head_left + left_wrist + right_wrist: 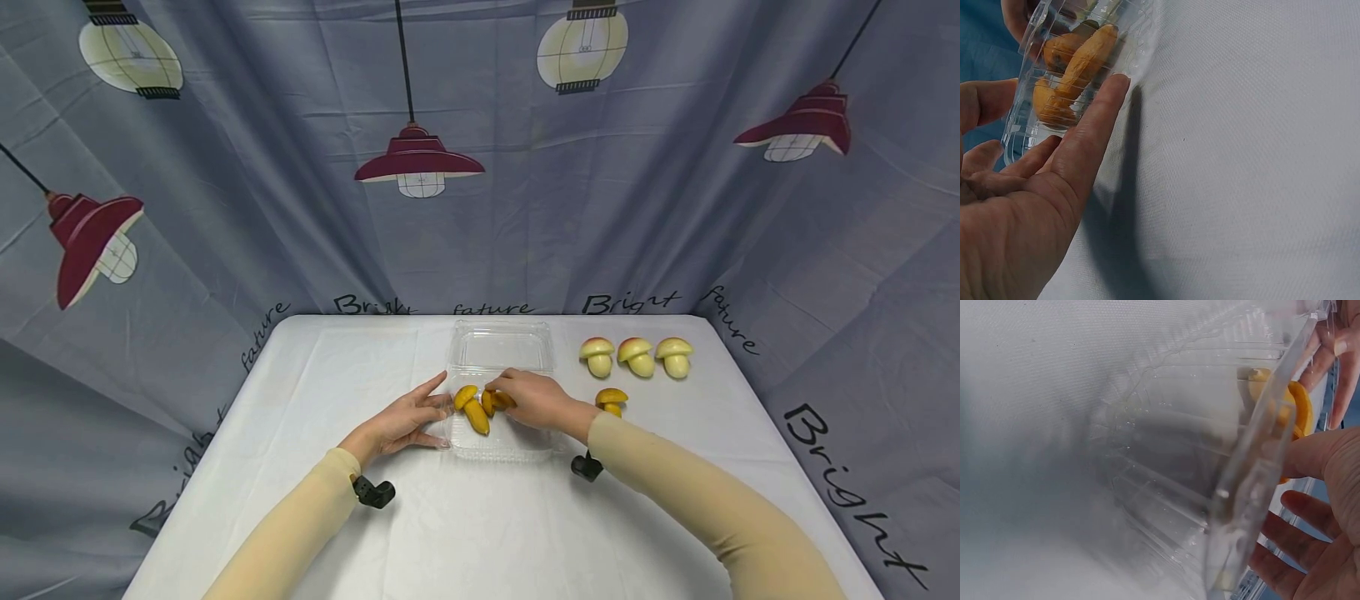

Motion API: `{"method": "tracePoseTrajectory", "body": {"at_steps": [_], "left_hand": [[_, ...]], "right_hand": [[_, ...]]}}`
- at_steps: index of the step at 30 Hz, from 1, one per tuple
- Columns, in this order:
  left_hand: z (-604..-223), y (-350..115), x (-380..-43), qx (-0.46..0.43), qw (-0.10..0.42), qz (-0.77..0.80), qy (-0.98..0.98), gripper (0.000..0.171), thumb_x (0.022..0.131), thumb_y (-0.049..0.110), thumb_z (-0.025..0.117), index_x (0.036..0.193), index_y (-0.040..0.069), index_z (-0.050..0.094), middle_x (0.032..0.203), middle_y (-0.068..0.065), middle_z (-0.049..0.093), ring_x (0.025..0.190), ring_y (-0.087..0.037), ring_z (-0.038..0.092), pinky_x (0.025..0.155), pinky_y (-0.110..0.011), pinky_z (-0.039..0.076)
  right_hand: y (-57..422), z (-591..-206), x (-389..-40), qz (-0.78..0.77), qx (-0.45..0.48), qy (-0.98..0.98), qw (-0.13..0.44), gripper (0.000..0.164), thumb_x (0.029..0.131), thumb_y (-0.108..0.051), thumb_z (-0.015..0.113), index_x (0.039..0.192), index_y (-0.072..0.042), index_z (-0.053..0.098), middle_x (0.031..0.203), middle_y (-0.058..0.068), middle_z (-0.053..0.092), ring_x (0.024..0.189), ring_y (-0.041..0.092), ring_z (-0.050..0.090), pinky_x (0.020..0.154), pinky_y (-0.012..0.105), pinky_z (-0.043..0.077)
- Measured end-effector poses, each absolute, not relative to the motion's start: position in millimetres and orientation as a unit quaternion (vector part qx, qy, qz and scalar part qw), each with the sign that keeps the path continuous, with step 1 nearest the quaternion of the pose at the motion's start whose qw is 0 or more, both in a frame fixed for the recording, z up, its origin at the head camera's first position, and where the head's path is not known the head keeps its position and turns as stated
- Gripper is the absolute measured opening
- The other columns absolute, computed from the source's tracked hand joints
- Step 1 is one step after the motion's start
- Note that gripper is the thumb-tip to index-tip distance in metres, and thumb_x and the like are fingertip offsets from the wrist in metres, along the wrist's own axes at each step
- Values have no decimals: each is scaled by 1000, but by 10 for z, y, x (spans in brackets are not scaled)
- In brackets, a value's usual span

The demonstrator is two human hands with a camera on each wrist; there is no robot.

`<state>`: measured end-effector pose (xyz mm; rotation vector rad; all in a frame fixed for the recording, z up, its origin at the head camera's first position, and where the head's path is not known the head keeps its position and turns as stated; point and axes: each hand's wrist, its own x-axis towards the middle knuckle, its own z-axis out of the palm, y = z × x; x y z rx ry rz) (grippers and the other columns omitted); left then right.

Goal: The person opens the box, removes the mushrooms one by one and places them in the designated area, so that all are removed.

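The right hand [534,402] reaches into the clear plastic container [517,443], and its grip is clamped on an orange mushroom [489,403], with the thumb and the fingers around it; a part of this mushroom is covered by the hand, so I cannot tell whether it touches the bottom. Just to the left of it, a whole orange mushroom [477,414] lies in the same container, its cap toward the far left and its stem toward the near right. The left hand [401,423] is at the left side of the container; the fingers of this grip are apart and mostly straight, and they touch the wall from outside. The lid [501,343] is folded back at the far side, on the desk [480,533], which has a white cloth. A third orange mushroom [612,397] is on the desk, to the right of the container, and the beige right sleeve [675,483] hides its lower end. Farther back, on the right, three pale mushrooms [636,358] are placed in a row, close to each other, with a reddish tint on the caps. Behind the desk hangs a grey-blue curtain [510,242] with printed red lamps [420,157]
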<state>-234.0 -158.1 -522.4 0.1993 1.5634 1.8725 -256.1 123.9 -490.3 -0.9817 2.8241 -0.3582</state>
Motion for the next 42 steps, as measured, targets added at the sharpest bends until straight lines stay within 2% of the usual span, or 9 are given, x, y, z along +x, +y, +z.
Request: {"method": "tracePoseTrajectory", "body": {"at_steps": [8,18,28,33,38,42], "left_hand": [[-5232,-1583,-2338,76,341,719,600,84,104,-1,50,167,31,3,170,-20,6,149,-42,25,90,-48,60],[-5228,-1578,-2336,66,337,720,604,84,104,0,52,166,32,8,170,-18,9,149,-42,26,90,-50,60],[-5230,-1577,-2337,71,336,719,605,85,103,-1,52,167,30,6,170,-19,8,149,-43,27,88,-49,61],[-5226,-1576,-2336,68,336,720,604,85,103,-1,53,167,32,7,170,-18,8,149,-42,27,88,-48,61],[-5227,-1575,-2336,65,336,720,604,84,103,-1,53,166,32,8,170,-18,9,148,-43,28,89,-49,61],[-5215,-1574,-2334,65,337,718,606,85,103,-1,53,166,32,8,170,-18,8,148,-43,28,89,-49,61]], "right_hand": [[1234,-4938,-2560,-121,-323,937,64,47,90,-10,79,135,-17,67,120,3,63,102,16,63,85,34,57],[1238,-4938,-2569,-96,-315,940,86,53,91,-12,78,141,-19,63,117,1,67,104,17,62,86,34,57],[1269,-4937,-2559,-113,-321,936,86,53,86,-8,83,134,-18,65,104,0,66,88,14,58,74,32,53],[1278,-4945,-2557,-115,-317,937,92,53,84,-8,84,132,-18,65,99,-4,65,85,11,57,71,31,53],[1287,-4957,-2550,-118,-318,936,92,53,83,-6,83,131,-17,64,99,-4,64,85,12,58,71,31,54],[1292,-4948,-2551,-124,-321,934,100,50,87,-5,78,133,-17,64,102,-4,65,88,12,60,74,31,55]]}}
